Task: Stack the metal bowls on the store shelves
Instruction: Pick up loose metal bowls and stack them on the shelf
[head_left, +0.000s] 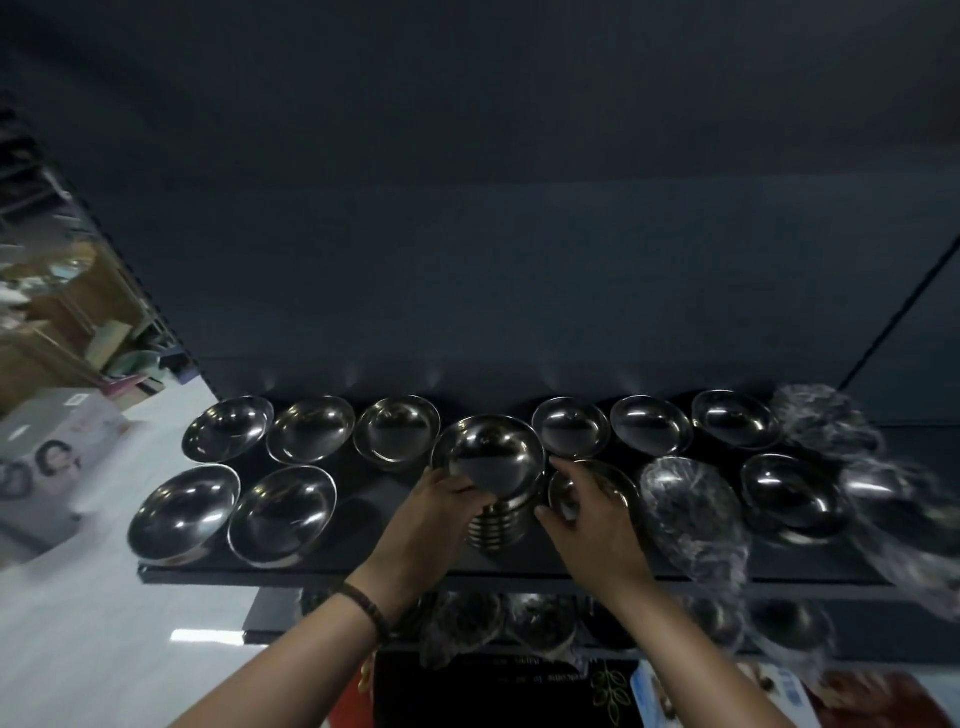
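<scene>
My left hand (447, 499) grips the tall nested stack of shiny metal bowls (493, 483) mid-front of the dark shelf (363, 574), steadying it. My right hand (587, 509) clasps a single steel bowl (597, 488) just beside, probably to add on top.

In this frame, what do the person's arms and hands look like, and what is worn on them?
Both forearms are bare, with no sleeves or gloves in view. The left hand has a dark beaded bracelet around its wrist. The right hand and its wrist carry nothing visible.
</scene>
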